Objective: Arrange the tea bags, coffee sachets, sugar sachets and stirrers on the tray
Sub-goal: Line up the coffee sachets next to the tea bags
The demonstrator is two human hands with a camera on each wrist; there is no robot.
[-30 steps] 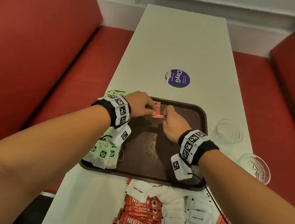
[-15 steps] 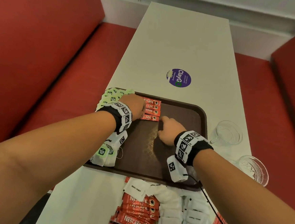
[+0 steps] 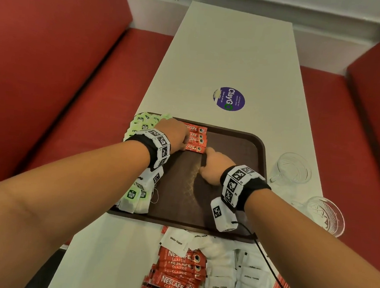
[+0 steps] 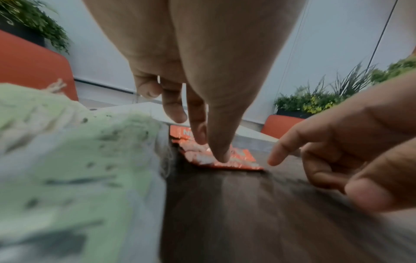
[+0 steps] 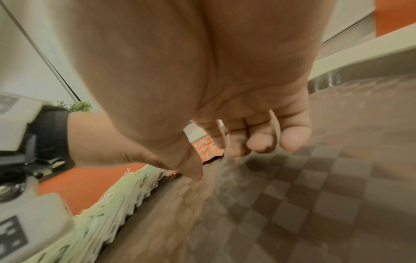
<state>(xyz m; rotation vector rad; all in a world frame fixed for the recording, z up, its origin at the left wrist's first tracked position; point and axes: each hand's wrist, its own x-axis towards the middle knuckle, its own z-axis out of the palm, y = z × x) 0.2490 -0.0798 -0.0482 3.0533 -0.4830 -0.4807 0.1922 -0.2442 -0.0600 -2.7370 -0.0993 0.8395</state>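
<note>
Left grip on coffee sachets

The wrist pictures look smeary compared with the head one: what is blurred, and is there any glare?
Left wrist view: the tea bags up close are a soft green blur, the coffee sachets sharper. Right wrist view: the tray smears toward the lower edge. Head view: sharp, with a bright sheen on the tray.

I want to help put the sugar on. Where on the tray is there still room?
The tray's right half is bare, from the coffee sachets to its right rim. Its near middle, behind the right hand, is bare too. The left edge is crowded with tea bags.
</note>
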